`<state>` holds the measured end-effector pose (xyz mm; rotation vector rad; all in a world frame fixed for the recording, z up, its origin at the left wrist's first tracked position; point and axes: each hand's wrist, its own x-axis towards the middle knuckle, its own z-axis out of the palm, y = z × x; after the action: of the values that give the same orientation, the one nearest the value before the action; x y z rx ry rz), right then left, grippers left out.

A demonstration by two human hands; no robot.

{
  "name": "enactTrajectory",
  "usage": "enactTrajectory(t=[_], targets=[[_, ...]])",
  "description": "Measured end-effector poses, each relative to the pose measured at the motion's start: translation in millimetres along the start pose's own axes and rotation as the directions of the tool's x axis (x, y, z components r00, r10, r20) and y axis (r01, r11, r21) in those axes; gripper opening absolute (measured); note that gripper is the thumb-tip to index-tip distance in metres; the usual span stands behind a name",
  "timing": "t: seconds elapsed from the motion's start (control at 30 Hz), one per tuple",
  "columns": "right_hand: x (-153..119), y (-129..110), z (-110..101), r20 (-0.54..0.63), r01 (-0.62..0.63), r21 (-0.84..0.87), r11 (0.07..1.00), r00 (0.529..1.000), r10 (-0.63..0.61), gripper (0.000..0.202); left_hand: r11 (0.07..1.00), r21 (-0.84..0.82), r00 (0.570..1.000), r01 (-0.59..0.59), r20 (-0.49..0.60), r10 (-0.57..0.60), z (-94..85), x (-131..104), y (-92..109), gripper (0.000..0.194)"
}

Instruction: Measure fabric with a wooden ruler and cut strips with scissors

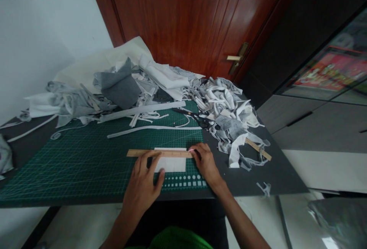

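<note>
A wooden ruler (174, 153) lies crosswise over a small white rectangular piece of cloth (173, 164); a narrow strip of the cloth shows beyond its far edge. My left hand (143, 182) presses the ruler with its fingertips, fingers spread, the thumb on or just beside the cloth's near-left part. At the ruler's right end, my right hand (205, 163) has its fingers closed in a pinch. A small pinkish-white tip shows at those fingers, too small to name. Beneath everything is a green gridded cutting mat (86, 165).
Black-handled scissors (197, 117) lie beyond the right hand. Heaped grey and white fabric scraps (226, 103) cover the back and right. Long pale strips (155, 127) cross the mat. A second wooden stick (258, 149) sits among scraps. A brown door (183, 19) stands behind.
</note>
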<state>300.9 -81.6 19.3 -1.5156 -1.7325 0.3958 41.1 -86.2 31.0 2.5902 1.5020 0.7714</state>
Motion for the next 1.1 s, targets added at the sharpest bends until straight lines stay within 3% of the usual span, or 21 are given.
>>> enactTrajectory(t=[0.33, 0.53, 0.67, 0.83, 0.93, 1.1], targets=[[0, 5, 0, -0.05, 0.037, -0.016, 0.999, 0.998, -0.037, 0.015, 0.999, 0.031, 1.0, -0.023, -0.012, 0.023, 2.3, -2, -2, 0.049], [38, 25, -2, 0.013, 0.081, -0.074, 0.994, 0.997, -0.081, 0.017, 0.999, 0.026, 1.0, -0.022, -0.016, 0.022, 5.1, -3, -4, 0.05], [54, 30, -7, 0.005, 0.114, -0.122, 0.986, 0.993, -0.114, 0.034, 0.999, -0.025, 0.998, 0.021, -0.057, -0.022, 9.5, -4, -8, 0.056], [64, 33, -20, -0.019, 0.111, -0.323, 0.94, 0.992, -0.124, 0.036, 0.984, -0.044, 0.97, 0.172, -0.167, -0.177, 17.7, 0, -33, 0.048], [81, 40, -30, -0.005, 0.043, -0.459, 0.888, 0.999, -0.051, 0.042, 0.99, -0.027, 0.983, 0.141, -0.111, -0.143, 17.2, 9, -57, 0.039], [114, 54, -39, 0.074, 0.01, -0.542, 0.841, 0.997, 0.036, 0.042, 0.983, -0.18, 0.999, 0.026, -0.019, -0.03, 8.0, 26, -90, 0.033]])
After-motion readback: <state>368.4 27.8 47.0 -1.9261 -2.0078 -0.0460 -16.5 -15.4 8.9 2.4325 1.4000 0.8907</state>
